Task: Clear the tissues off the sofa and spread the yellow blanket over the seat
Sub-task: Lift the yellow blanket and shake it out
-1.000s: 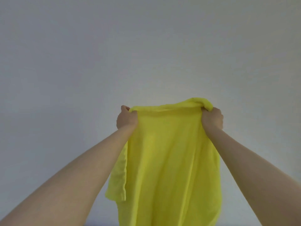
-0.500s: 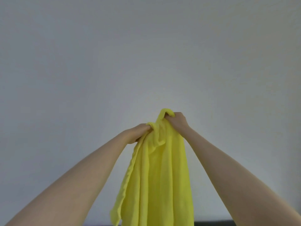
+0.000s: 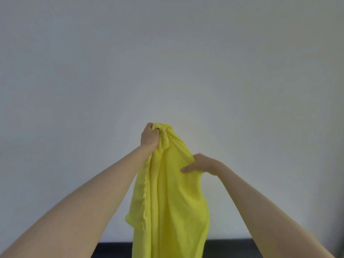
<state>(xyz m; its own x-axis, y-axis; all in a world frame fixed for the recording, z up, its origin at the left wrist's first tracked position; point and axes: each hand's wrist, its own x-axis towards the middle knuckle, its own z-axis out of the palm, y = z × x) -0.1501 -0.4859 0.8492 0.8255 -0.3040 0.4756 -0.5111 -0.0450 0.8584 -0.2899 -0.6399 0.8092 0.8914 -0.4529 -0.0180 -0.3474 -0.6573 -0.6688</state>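
Observation:
The yellow blanket [image 3: 171, 202] hangs in front of me in long bunched folds, running out of the bottom of the head view. My left hand [image 3: 149, 136] is fisted on its gathered top, held highest. My right hand [image 3: 200, 163] is lower and to the right, pinching the blanket's right edge with thumb and fingers. A dark strip of the sofa [image 3: 229, 247] shows along the bottom edge behind the blanket. No tissues are visible.
A plain pale wall [image 3: 167, 62] fills nearly the whole view behind my raised arms. Only the top of the dark sofa back shows at the bottom.
One second ago both hands held the top edge spread wide. They came together at the middle, then my left hand took the bunched top and my right hand slid down the right edge.

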